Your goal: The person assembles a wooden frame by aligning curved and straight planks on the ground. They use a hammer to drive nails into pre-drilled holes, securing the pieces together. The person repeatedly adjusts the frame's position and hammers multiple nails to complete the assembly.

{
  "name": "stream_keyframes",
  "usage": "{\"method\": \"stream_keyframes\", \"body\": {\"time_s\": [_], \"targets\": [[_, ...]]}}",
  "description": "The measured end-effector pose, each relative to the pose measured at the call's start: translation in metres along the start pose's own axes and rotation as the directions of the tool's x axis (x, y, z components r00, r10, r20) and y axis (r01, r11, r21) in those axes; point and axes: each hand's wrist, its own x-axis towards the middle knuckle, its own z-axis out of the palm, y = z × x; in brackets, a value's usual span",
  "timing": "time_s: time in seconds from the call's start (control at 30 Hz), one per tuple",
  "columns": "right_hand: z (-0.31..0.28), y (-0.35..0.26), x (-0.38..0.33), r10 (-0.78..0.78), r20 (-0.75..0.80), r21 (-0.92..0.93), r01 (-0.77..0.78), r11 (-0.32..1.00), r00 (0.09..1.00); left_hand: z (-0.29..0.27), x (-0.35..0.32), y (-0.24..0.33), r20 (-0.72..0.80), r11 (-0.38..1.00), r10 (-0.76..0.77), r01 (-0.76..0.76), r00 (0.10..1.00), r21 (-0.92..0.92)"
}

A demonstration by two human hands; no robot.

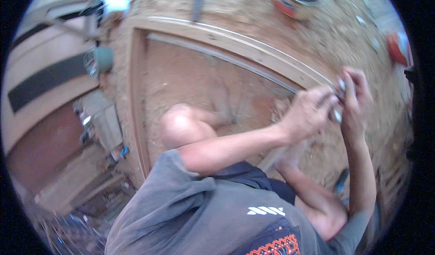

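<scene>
Left hand [309, 110] and right hand [357, 100] seem to pinch a small object [340, 92] (too blurred to identify), wooden frame [226, 40] to their left; a slackened pinch could drop it beneath them.

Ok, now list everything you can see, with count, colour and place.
wooden frame: 1, light brown, on the ground, middle
small item: at least 1, pale, right of centre, blurred
blade-like tool: 1, grey-blue, top, by the frame
round tub: 1, pale and red, top
red-and-white object: 1, right edge
bucket: 1, green, left of the frame
white object: 1, upper left
panels: several, tan and brown, left
sandy ground: brown, throughout
shirt: 1, grey, bottom
legs: 2, bare, middle and lower right
left hand: 1, bare, at the small item
right hand: 1, bare, at the small item
</scene>
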Motion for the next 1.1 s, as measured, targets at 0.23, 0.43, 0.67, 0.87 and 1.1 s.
{"method": "stream_keyframes", "body": {"time_s": [0.23, 0.43, 0.67, 0.87, 1.1], "targets": [[0.003, 0.004, 0.003, -0.126, 0.117, 0.115, 0.113, 0.987, 0.985, 0.0, 0.004, -0.01, -0.063, 0.985, 0.104, -0.111, 0.993, -0.134], [0.008, 0.008, 0.005, -0.088, 0.07, 0.319, 0.061, 0.946, 0.994, -0.005, 0.003, -0.016, 0.001, 0.973, 0.03, -0.029, 1.0, -0.231], [0.005, 0.004, 0.005, -0.069, 0.128, 0.15, 0.049, 0.987, 0.989, -0.008, 0.001, -0.01, 0.067, 0.974, 0.025, -0.009, 0.997, -0.226], [0.009, 0.008, 0.005, -0.173, 0.039, 0.15, 0.166, 0.975, 0.984, -0.006, -0.004, -0.014, -0.08, 0.975, 0.03, -0.047, 0.996, -0.218], [0.014, 0.009, -0.003, -0.163, 0.06, 0.178, 0.15, 0.973, 0.985, -0.008, 0.004, -0.022, -0.128, 0.977, 0.12, -0.14, 0.984, -0.162]]}}
